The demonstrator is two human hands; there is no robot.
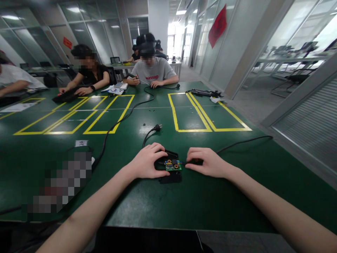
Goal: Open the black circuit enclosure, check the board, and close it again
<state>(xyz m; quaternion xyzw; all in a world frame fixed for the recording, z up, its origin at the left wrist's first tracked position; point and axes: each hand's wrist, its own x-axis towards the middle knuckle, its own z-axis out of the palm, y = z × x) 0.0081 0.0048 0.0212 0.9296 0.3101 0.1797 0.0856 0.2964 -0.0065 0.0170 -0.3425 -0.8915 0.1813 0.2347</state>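
A small green circuit board (173, 166) with copper-coloured coils lies in front of me, over an opened black casing (171, 177). My left hand (149, 161) grips the left side of the board and casing between thumb and fingers. At the board's right side, my right hand (204, 162) pinches the black cable (243, 141), which runs off to the right. Thin blue wires join the cable end to the board. Beyond my left hand, a black power plug (157, 128) on a short cord rests on the table.
A blurred-out long object (64, 182) lies at the left, with a black cable (126, 114) stretching toward the far side. Yellow tape rectangles (193, 130) mark the green table (142, 211). Across it, people (155, 70) sit working. Black tools (205, 92) lie far right.
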